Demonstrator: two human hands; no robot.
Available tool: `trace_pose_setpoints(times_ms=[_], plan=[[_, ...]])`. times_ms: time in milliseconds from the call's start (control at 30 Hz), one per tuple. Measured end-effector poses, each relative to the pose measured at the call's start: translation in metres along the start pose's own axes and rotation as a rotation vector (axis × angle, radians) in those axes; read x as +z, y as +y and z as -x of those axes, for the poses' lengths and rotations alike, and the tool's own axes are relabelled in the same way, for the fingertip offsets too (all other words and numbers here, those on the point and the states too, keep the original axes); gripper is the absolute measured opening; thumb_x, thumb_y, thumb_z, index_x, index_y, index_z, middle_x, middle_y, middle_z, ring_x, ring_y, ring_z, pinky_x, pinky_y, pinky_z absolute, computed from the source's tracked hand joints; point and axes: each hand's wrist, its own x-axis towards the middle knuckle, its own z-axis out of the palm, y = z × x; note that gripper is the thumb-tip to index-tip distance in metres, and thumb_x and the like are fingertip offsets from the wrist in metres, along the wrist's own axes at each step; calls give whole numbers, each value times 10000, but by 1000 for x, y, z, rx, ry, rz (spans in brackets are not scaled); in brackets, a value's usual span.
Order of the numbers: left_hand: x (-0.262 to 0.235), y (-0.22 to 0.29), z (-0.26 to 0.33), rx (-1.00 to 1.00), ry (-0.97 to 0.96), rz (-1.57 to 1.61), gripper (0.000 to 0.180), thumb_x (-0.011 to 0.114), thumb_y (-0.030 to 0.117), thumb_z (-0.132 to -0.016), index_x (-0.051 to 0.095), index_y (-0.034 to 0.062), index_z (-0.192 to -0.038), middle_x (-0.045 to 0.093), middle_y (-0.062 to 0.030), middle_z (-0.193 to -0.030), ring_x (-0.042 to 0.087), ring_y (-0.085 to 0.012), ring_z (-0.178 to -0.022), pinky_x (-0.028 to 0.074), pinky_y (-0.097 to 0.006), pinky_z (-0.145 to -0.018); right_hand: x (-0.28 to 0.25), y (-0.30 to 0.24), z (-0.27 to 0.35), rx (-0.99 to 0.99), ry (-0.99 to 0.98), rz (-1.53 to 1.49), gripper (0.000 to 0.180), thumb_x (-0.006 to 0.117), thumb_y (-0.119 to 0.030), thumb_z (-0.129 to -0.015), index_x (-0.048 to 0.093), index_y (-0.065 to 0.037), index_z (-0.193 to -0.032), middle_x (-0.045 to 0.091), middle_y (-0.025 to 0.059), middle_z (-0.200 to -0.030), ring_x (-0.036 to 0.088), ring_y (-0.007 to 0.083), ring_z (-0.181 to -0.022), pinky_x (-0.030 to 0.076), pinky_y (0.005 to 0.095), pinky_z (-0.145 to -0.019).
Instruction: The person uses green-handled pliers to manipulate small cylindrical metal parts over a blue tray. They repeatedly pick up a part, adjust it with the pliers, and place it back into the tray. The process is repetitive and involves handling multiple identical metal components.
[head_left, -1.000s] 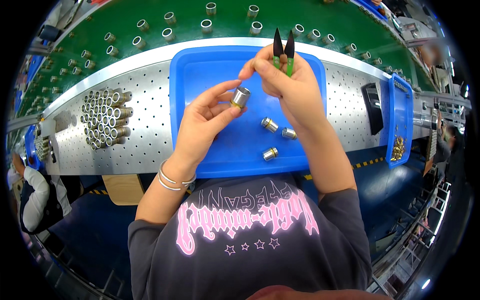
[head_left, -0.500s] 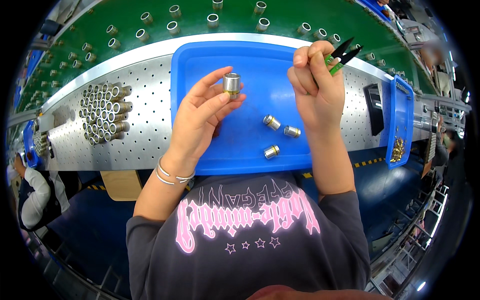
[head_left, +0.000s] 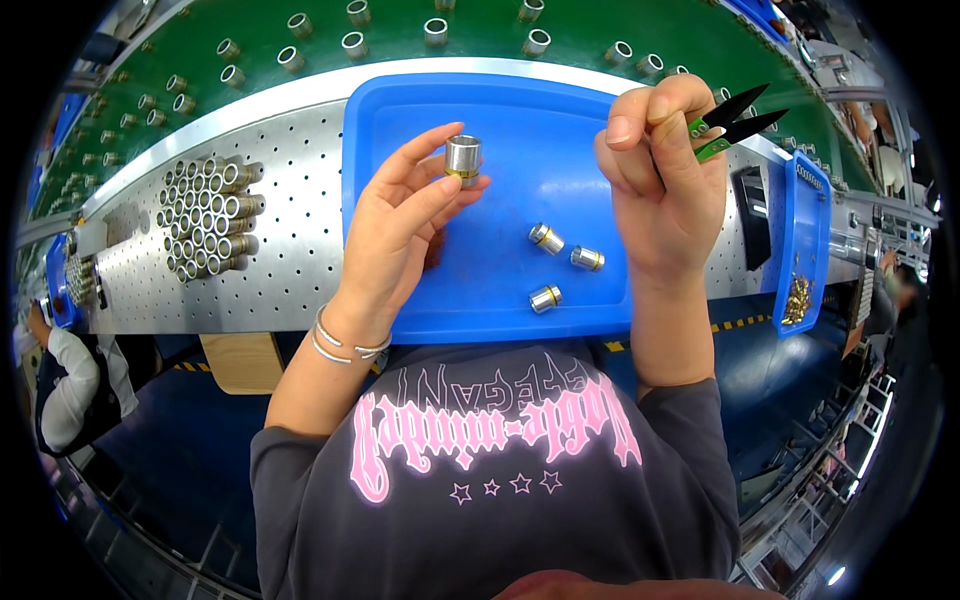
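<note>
My left hand (head_left: 405, 212) is closed on a short metal sleeve (head_left: 462, 157) with a yellowish band low on it, held upright between thumb and fingers above a blue tray (head_left: 490, 98). Over the tray's right side, my right hand (head_left: 665, 185) is closed around green-handled thread snips (head_left: 738, 124); their dark blades point up and to the right, apart from each other. What the right thumb and forefinger pinch, if anything else, is too small to tell. Three more metal sleeves (head_left: 545, 238) with yellow bands lie on their sides in the tray, below and between my hands.
At left, several metal sleeves (head_left: 210, 215) stand packed together on the perforated metal table (head_left: 300, 220). A green conveyor belt (head_left: 400, 58) carrying spaced sleeves runs along the far side. On the right are a black holder (head_left: 748, 220) and a narrow blue bin (head_left: 805, 240) with small brass-coloured parts (head_left: 797, 300).
My right hand has moved to the right with the snips. My left hand still holds the sleeve in nearly the same place. Sleeves on the belt have shifted slightly to the right.
</note>
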Motion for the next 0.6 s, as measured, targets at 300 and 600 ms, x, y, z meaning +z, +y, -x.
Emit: trace_pose_setpoints(times_ms=[300, 600], plan=[[-3, -7, -1, 120, -39, -178, 392, 572, 9, -831, 498, 5, -1215, 582, -108, -1081, 589, -184, -978, 459, -283, -874, 14, -2, -9, -28, -150, 186, 87, 447, -119, -937, 494, -50, -960, 606, 140, -871, 222, 14, -443, 233, 171, -442], [-2, -4, -3, 69, 54, -86, 424, 569, 58, -856, 456, 26, -1264, 578, -108, -1069, 588, -190, -975, 463, -286, -865, 4, 9, -8, 80, 158, 368, 217, 537, -150, -900, 551, -1, -1058, 642, 81, -907, 463, 44, -585, 371, 195, -507]])
